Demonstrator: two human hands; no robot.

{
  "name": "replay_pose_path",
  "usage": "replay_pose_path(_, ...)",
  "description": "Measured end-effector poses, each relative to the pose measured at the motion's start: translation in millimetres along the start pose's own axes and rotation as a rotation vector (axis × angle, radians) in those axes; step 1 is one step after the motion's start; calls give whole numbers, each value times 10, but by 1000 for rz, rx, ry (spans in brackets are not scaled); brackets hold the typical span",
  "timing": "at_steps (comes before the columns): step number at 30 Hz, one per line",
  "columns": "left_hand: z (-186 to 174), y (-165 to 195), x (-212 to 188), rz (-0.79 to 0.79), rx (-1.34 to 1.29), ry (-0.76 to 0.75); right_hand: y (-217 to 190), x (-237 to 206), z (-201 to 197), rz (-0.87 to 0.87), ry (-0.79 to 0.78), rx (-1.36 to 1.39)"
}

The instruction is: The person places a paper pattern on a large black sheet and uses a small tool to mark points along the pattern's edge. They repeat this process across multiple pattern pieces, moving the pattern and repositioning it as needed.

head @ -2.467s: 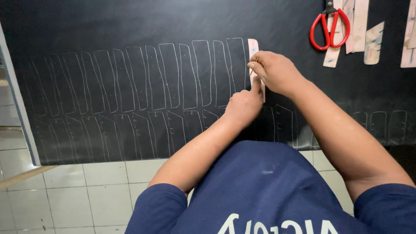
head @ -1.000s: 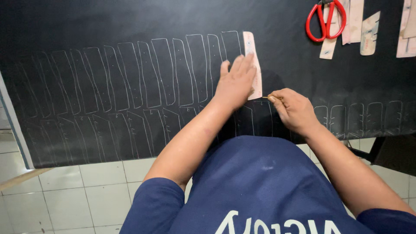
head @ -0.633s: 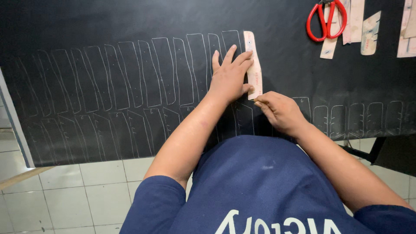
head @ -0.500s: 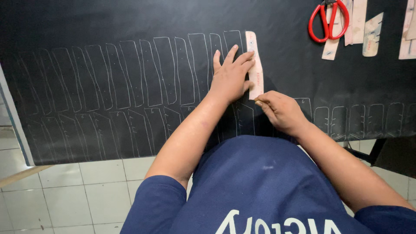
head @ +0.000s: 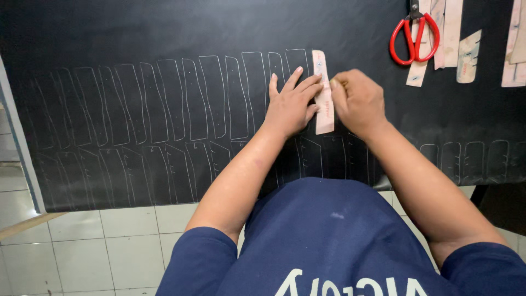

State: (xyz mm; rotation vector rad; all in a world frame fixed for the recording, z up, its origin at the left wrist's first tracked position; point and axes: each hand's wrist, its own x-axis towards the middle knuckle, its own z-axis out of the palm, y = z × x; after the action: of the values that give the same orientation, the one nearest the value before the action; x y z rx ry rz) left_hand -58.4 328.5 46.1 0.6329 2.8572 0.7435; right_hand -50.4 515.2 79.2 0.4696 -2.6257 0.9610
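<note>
Here the left hand lies flat with fingers spread, pinning the narrow pale template to the black sheet, while the right hand, fingers pinched around a small marker I cannot make out, works at the template's right edge. Steady downward pressure should stop the template slipping, and tracing close to its edge keeps the line true. Right of the template the sheet is unmarked up to the red scissors; left of it, outlines fill the sheet.

Black sheet ruled with pale traced outlines; beige template; red-handled scissors far right; navy shirt; floor tiles seemingly white.
</note>
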Motion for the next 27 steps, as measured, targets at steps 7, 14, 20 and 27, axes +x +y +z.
replay_pose_path(7,-15,-3,1,-8,2,-4,260,255,107,139,-38,162)
replay_pose_path(14,39,-16,-6,25,24,36,290,285,80,-5,-118,88)
replay_pose_path(20,186,4,-46,51,37,178,229,158,26,131,-133,143)
replay_pose_path(27,179,73,-71,67,65,260,230,81,66,-14,-133,97)
